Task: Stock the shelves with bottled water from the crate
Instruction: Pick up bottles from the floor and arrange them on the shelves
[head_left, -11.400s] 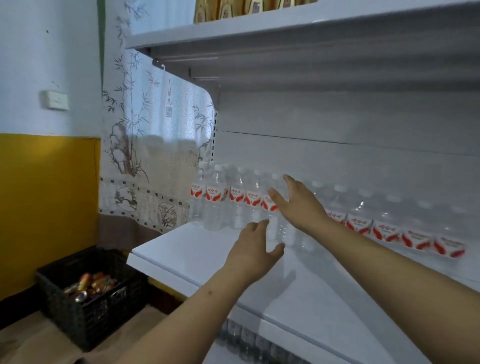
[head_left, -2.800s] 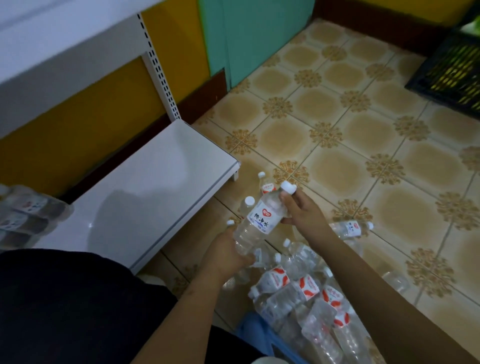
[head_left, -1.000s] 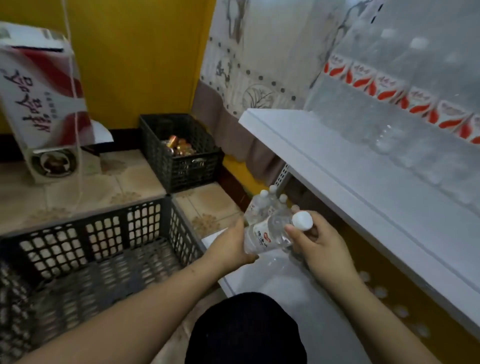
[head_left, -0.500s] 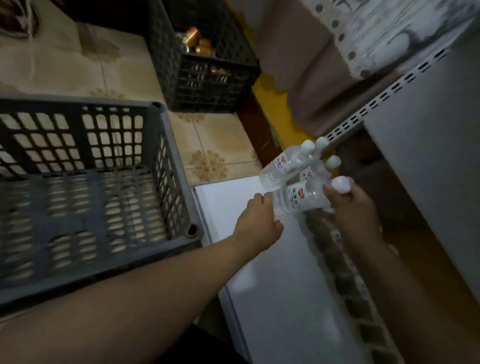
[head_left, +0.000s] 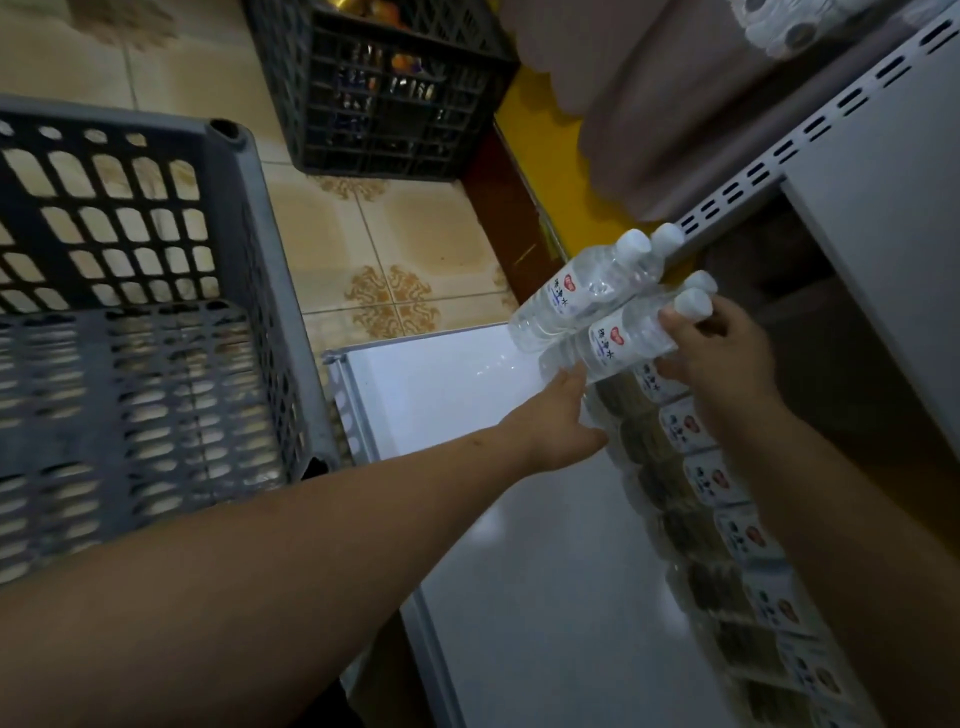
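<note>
— Gripping what, that right hand (head_left: 719, 358)?

— A water bottle (head_left: 631, 340), fingers curled round its neck just under the white cap, held tilted above the far end of the white bottom shelf (head_left: 519, 545).

— And the left hand (head_left: 563, 421)?

— Fingers fairly straight, tips up against the bottle's base – supporting, not clutching.

— Other bottles?

— Standing bottles (head_left: 582, 288) sit just behind the held one, touching it, and a row of bottles (head_left: 717, 519) lines the shelf's back edge under the right forearm.

— The crate?

— The grey crate (head_left: 156, 338) sits left of the shelf on the tiled floor (head_left: 389, 244), no bottles visible inside. A black crate (head_left: 384, 98) with cans stands beyond it.
</note>
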